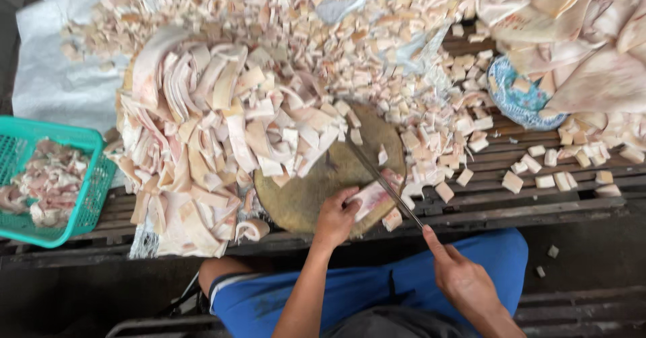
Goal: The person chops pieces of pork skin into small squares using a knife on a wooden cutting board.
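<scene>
hands [336, 218] [459, 275] knife [383, 184] a pork strip [373, 197] on board [303, 197].

worn matt wooden chopping block [303, 197], shiny metal knife blade [380, 180], green plastic basket [87, 203]

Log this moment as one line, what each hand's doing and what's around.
left hand: pins pork strip on round board | right hand: holds knife, blade on strip | nearby: strip pile, green basket

No packages, labels, signs, screens.
</scene>
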